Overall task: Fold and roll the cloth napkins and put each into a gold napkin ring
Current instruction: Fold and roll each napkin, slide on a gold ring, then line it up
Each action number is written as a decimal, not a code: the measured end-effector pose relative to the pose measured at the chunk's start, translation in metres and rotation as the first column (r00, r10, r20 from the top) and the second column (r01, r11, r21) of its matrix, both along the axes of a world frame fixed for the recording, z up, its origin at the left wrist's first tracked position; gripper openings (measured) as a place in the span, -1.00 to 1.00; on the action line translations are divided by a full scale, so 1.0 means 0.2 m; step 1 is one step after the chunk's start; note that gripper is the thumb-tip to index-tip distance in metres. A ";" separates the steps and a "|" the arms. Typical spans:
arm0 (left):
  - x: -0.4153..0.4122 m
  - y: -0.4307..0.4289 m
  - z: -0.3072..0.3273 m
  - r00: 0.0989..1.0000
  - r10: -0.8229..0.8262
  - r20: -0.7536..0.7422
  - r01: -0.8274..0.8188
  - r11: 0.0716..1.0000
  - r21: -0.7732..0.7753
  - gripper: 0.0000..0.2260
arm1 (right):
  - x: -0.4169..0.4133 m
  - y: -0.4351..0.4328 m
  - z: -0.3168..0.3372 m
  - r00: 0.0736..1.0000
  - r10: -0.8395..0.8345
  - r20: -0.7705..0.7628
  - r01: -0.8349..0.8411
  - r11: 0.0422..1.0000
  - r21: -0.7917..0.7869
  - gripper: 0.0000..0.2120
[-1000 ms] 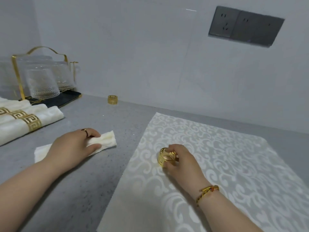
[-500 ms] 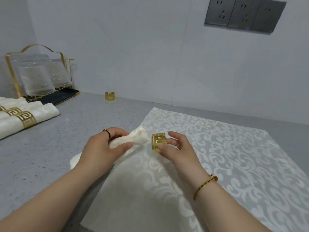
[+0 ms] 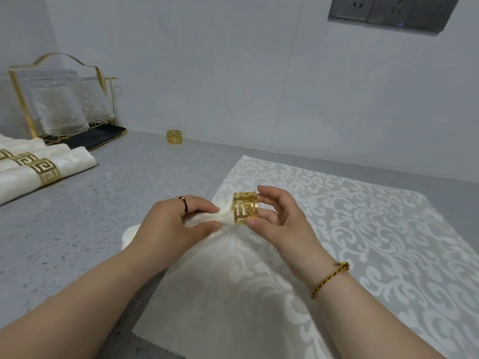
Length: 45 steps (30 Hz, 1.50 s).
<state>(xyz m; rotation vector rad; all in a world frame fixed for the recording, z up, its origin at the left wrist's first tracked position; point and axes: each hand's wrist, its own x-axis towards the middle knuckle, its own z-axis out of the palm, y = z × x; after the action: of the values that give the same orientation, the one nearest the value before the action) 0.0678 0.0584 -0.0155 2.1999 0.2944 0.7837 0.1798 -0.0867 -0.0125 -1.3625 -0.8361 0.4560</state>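
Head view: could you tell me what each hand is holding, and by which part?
The left hand pinches the rolled napkin behind its tip; the right hand holds the gold napkin ring by its outer band, thumb below, fingers above.

Rolled napkin [image 3: 224, 213] mostly under left hand [image 3: 176, 224], sockets [image 3: 363, 7] cropped

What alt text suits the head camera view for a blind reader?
A person's left hand holds the tip of a rolled napkin at the opening of a gold napkin ring pinched by the right hand, above a patterned placemat. Ringed napkins lie far left.
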 end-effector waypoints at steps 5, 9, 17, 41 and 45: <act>0.01 0.00 0.00 0.998 -0.024 -0.050 0.031 0.989 0.147 -0.76 | 0.00 -0.01 0.01 0.994 0.037 0.101 -0.032 0.998 -0.051 -0.52; 0.01 -0.02 0.00 0.998 -0.016 -0.062 0.029 0.976 0.217 -0.53 | 0.00 -0.01 0.00 0.995 0.077 0.056 -0.072 0.994 -0.081 -0.54; 0.03 -0.03 -0.02 0.999 0.017 0.037 -0.014 0.997 -0.082 -0.63 | -0.01 0.01 -0.03 0.983 0.078 -0.166 -0.092 0.993 -0.077 -0.57; 0.03 -0.06 -0.02 0.981 0.018 -0.191 0.032 0.966 0.256 -0.63 | -0.01 0.04 -0.05 0.965 -0.143 -0.218 0.076 0.954 -0.289 -0.81; 0.03 -0.08 0.00 0.980 0.052 -0.190 0.062 0.834 0.548 -0.28 | -0.03 0.05 -0.05 0.973 -0.157 -0.171 0.103 0.952 -0.290 -0.78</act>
<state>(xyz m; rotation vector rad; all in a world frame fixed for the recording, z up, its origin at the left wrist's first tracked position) 0.0740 0.0424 -0.0158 2.8367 0.1679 0.7062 0.1738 -0.0765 -0.0220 -1.5943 -0.5319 0.6085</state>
